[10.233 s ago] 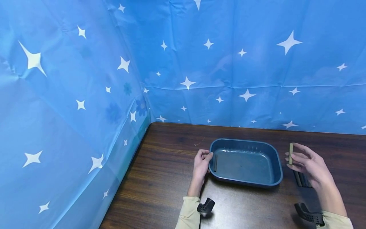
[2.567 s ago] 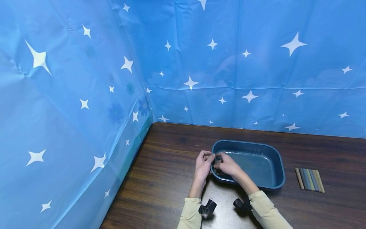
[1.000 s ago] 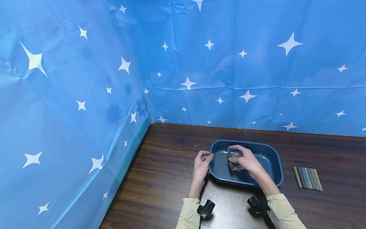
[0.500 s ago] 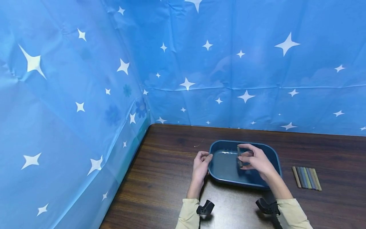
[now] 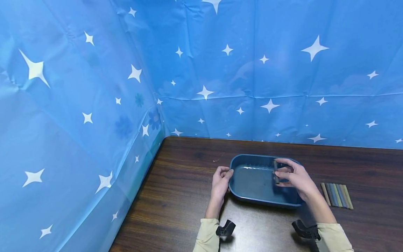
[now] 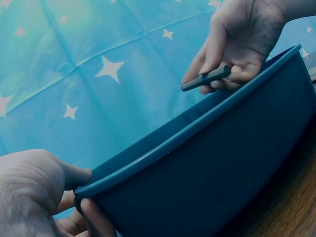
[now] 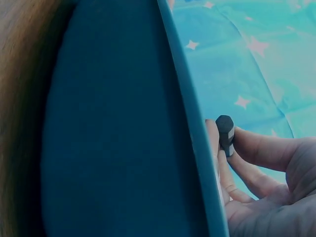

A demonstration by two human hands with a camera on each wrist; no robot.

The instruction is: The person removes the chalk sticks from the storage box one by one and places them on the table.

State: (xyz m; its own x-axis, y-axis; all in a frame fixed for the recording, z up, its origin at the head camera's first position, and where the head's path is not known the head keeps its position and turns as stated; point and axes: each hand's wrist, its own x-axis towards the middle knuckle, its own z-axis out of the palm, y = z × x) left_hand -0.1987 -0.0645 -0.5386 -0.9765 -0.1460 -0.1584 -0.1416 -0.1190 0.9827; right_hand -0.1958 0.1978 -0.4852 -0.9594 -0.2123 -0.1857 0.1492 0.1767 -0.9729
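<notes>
A dark blue basin (image 5: 256, 182) sits on the table. My left hand (image 5: 221, 180) grips its left end, thumb over the rim and fingers under it in the left wrist view. Over the basin's right part, my right hand (image 5: 294, 178) pinches a short dark stick (image 5: 276, 171) between thumb and fingers, held upright in the head view. The right wrist view shows the stick's six-sided end (image 7: 225, 123) beyond the basin's wall (image 7: 113, 123). Right of the basin lies a row of several sticks (image 5: 337, 196) side by side, in tan, grey-blue, green and blue.
The brown wooden table (image 5: 185, 175) meets a blue star-patterned sheet (image 5: 220, 70) at the back and the left. Black wrist cameras sit on both forearms; the right one (image 5: 306, 230) hangs near the basin's front right corner.
Ten seconds ago the right hand held a yellowish stick over the row, and a dark stick lay in the basin. Lately the right hand moved rightward across the basin with the dark stick; the left stayed.
</notes>
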